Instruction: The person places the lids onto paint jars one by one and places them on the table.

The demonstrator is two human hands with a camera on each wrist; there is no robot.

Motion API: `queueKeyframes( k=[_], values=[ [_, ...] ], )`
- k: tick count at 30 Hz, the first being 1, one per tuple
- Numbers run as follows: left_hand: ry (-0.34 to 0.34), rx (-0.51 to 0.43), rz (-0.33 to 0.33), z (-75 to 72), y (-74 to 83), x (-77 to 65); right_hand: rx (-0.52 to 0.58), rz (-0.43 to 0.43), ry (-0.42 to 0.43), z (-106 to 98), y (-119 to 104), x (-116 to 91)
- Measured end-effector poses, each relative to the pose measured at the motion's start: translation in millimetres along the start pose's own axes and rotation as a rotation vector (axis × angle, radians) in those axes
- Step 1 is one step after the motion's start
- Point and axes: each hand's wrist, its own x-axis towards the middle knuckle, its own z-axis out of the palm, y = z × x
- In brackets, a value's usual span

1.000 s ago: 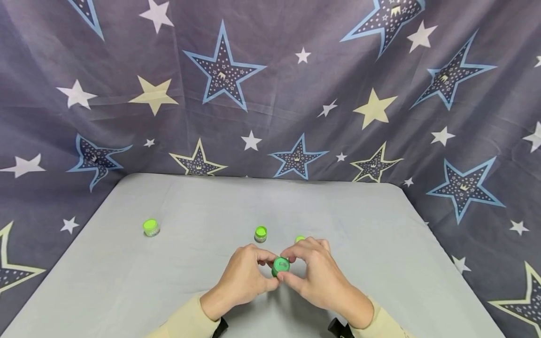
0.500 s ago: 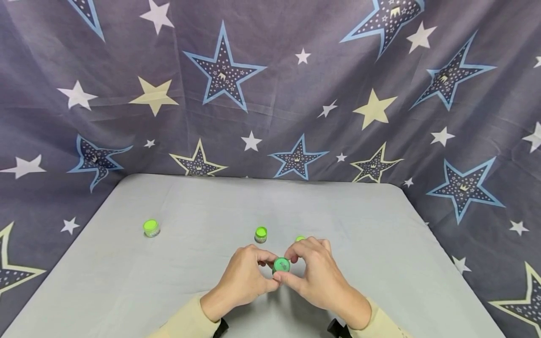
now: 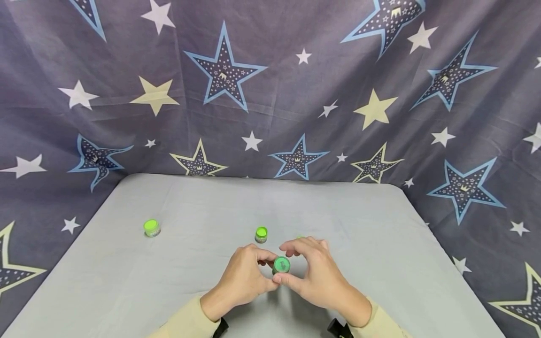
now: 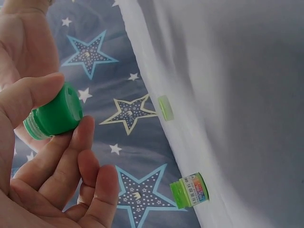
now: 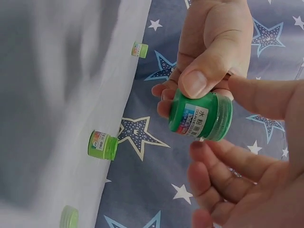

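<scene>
Near the front of the table, a green paint jar [image 3: 281, 265] is held up between the two hands. My left hand [image 3: 242, 274] grips it, with the thumb across its label in the right wrist view. A translucent green lid [image 5: 222, 118] with a ridged side caps the jar. My right hand [image 3: 319, 277] curves around the other side, its thumb at the near edge. Its index and other fingers stand a little apart from the jar in the head view.
A lime-green jar [image 3: 261, 234] stands uncapped just beyond the hands, and a loose lime lid [image 5: 69, 217] lies on the table [image 3: 203, 211]. Another lime jar [image 3: 151, 228] stands far left. A star-patterned cloth [image 3: 270, 94] hangs behind and at the sides.
My right index finger and the fingers beside it have lifted away from the green jar, while the thumb stays near it. The left hand keeps its grip and has barely moved.
</scene>
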Motion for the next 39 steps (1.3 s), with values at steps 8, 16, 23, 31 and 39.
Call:
queueKeyframes(
  k=[8, 16, 23, 31, 39],
  values=[
    [-0.010, 0.008, 0.000, 0.3, -0.3, -0.6, 0.123, -0.024, -0.066, -1.6, 4.1, 0.3],
    [-0.017, 0.011, -0.013, 0.3, 0.1, -1.1, 0.153, 0.000, -0.078, 0.0, 5.1, 1.2],
    [-0.014, 0.010, -0.020, -0.7, 0.5, -1.6, 0.127, 0.007, -0.026, 2.4, 3.5, 1.5],
    [0.004, 0.008, -0.028, 0.2, 2.1, -0.7, 0.075, 0.022, 0.019, 5.1, 2.8, 1.2],
    [0.000, -0.004, -0.033, 0.3, 2.6, -0.8, 0.033, 0.012, 0.066, 7.0, 3.7, 0.7]
  ],
)
